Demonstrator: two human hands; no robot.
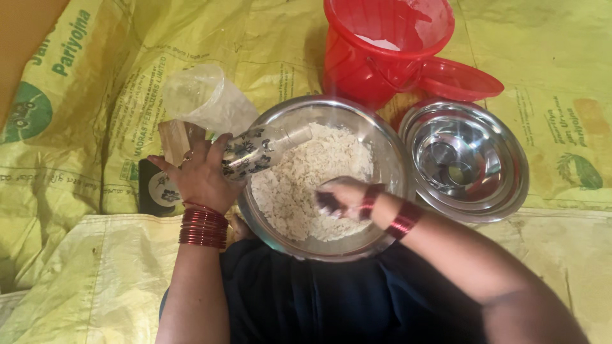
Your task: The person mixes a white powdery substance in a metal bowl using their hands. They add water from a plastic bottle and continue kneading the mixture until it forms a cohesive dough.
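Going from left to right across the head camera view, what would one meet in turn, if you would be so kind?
Left hand holding a patterned glass bottle → large steel bowl of flour with the right hand in it → stack of empty steel bowls.

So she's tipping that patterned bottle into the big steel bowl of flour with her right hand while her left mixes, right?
Not quite: the head view shows the hands swapped. Her left hand tips the patterned bottle over the steel bowl of flour, while her right hand mixes.
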